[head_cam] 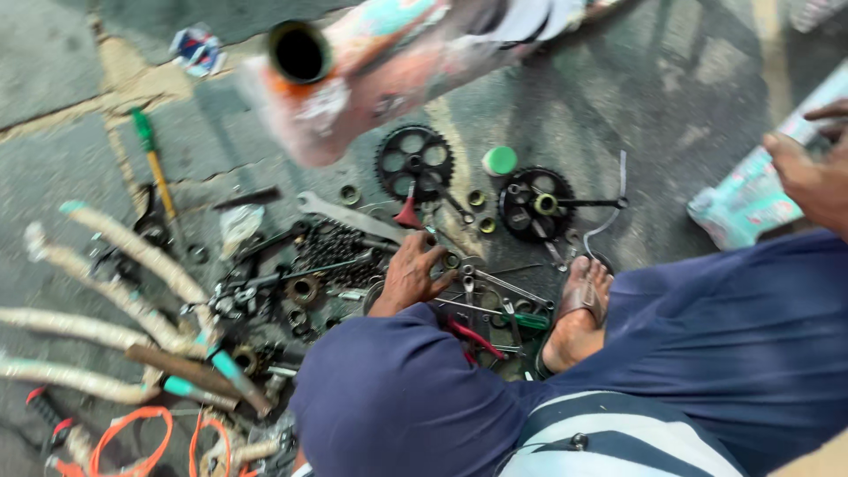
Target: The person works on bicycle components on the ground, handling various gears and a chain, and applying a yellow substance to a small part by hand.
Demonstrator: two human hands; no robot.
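Head view: left hand [412, 276] is down in the pile of small metal parts [327, 265] on the pavement [53, 177], fingers curled onto the bits by the wrench [349, 215]; can't tell whether it actually grips anything. Right hand [808, 172] at the frame's right edge, fingers loosely bent and resting on a pale blue-green frame tube [751, 199], not clearly closed round it. Two black chainrings [414, 161] and a green cap [500, 160] lie just beyond the left hand, sandalled foot [579, 314] just right of it.

Green cap [500, 160], screwdriver [152, 157], orange strap [132, 437] on ground.
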